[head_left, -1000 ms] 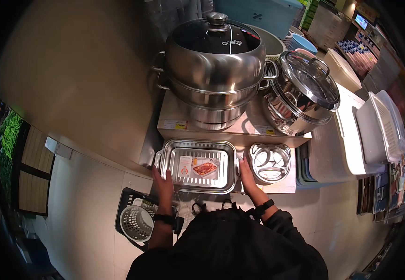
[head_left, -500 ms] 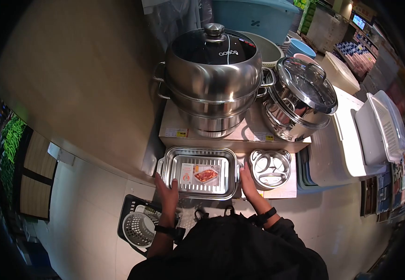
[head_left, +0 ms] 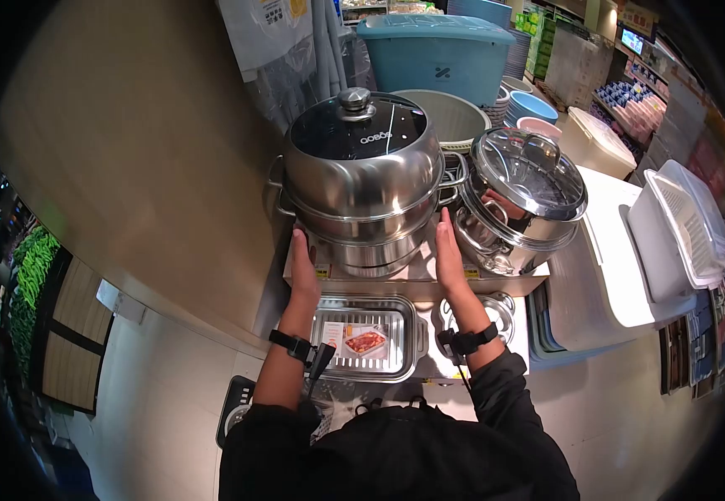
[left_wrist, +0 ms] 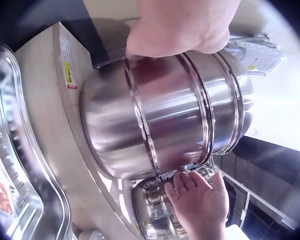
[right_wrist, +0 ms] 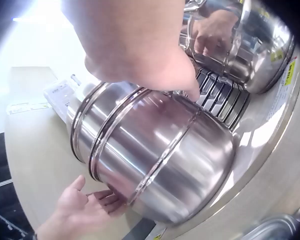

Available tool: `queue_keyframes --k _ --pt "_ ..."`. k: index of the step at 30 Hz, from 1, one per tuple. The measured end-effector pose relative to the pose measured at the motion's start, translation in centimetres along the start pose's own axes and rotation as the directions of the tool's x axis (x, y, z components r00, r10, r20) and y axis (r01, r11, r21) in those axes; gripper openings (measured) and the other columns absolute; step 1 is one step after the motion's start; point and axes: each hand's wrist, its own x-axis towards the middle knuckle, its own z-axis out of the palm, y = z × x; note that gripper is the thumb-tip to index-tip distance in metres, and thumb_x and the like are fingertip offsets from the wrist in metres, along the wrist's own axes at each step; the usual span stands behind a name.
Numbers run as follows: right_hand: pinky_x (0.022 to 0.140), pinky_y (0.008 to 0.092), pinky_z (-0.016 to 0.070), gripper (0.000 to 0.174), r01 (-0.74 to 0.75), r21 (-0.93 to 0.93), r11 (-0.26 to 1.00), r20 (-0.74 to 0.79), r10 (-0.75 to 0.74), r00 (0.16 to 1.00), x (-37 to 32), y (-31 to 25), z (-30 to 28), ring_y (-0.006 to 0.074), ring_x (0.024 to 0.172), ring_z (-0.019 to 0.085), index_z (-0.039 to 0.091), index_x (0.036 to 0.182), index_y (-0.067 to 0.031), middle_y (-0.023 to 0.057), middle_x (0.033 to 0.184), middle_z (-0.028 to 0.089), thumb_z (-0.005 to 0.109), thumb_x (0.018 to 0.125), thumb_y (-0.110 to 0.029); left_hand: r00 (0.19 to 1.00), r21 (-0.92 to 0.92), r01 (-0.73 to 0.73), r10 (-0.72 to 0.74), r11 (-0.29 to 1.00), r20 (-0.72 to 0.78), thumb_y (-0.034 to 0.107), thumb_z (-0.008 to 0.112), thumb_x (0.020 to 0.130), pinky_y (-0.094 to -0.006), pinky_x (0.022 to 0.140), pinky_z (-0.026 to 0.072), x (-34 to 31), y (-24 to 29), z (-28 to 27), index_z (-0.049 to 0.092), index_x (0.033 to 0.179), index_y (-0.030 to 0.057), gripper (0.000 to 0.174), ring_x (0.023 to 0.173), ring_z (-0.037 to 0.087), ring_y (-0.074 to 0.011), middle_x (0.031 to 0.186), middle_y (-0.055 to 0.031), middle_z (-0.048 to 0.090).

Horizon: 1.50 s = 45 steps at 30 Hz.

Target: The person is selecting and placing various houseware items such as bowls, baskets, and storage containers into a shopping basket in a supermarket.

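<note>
A tall stacked steel steamer pot [head_left: 362, 188] with a dark glass lid [head_left: 341, 125] stands on the raised shelf. My left hand [head_left: 302, 269] is held upright at its lower left side, palm inward and fingers straight. Mirroring it at the lower right, my right hand [head_left: 449, 257] has its fingers extended, between this pot and a second one. Both wrist views show the hands flanking the steamer's shiny tiers [left_wrist: 175, 110], with fingers not wrapped round anything. Below the forearms lies a rectangular steel baking tray [head_left: 400, 334] with a food-picture label.
To the right sits a steel pot [head_left: 517, 234] with a tilted glass lid [head_left: 529, 171]. A divided round steel dish [head_left: 504, 311] is partly behind my right forearm. Behind are a blue lidded bin [head_left: 437, 63] and several basins. A wall [head_left: 145, 167] rises close on the left.
Both hands have moved up and forward from the sides of the baking tray to the sides of the stacked steamer pot. The head view has tilted upward. The tray stays on the lower ledge.
</note>
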Motion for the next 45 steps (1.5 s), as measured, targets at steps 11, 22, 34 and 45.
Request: queue_keyframes --k 11,22,34,45 --pt "0.118 0.0319 0.0028 0.071 -0.010 0.192 0.981 0.035 0.004 0.999 2.9 2.5 1.3 0.0203 0.147 0.000 -0.007 0.152 -0.0067 0.0118 0.160 -0.005 0.029 0.104 -0.044 0.979 0.140 -0.162 0.177 0.977 -0.102 0.049 0.034 0.102 -0.0315 0.116 0.0129 0.5 0.2 3.7 0.022 0.149 -0.0007 0.070 0.142 0.023 -0.0207 0.155 -0.0106 0.026" --pt "0.117 0.0361 0.0072 0.071 -0.053 0.088 0.995 0.067 0.047 0.997 0.9 1.8 2.3 0.0231 0.147 0.003 -0.001 0.153 -0.0083 0.0118 0.160 0.000 0.027 0.102 -0.050 0.996 0.112 -0.072 0.077 0.991 -0.038 0.050 0.034 0.102 -0.0318 0.116 0.0142 1.0 -2.2 0.9 0.021 0.149 -0.0031 0.072 0.143 0.021 -0.0207 0.155 -0.0122 0.024" --pt "0.114 0.0372 0.0218 0.066 -0.086 -0.060 0.995 0.066 0.090 0.994 -11.1 1.1 0.1 0.0276 0.143 0.024 0.015 0.151 -0.0003 0.0170 0.156 0.021 0.026 0.104 -0.045 0.992 0.320 0.048 -0.082 0.946 0.095 0.050 0.035 0.101 -0.0397 0.113 0.0231 -9.5 -1.5 -5.0 0.021 0.150 0.0013 0.070 0.140 0.029 -0.0240 0.151 -0.0176 0.031" --pt "0.099 0.0363 0.0413 0.062 -0.327 -0.066 0.943 0.107 0.333 0.937 -24.0 2.2 2.8 0.0251 0.123 0.052 0.030 0.145 0.0004 0.0171 0.138 0.047 0.032 0.103 -0.045 0.966 0.413 0.239 -0.259 0.879 -0.008 0.021 0.055 0.096 -0.0345 0.102 0.0397 -20.5 -5.3 -13.0 0.027 0.147 0.0003 0.061 0.122 0.050 -0.0238 0.138 -0.0198 0.048"
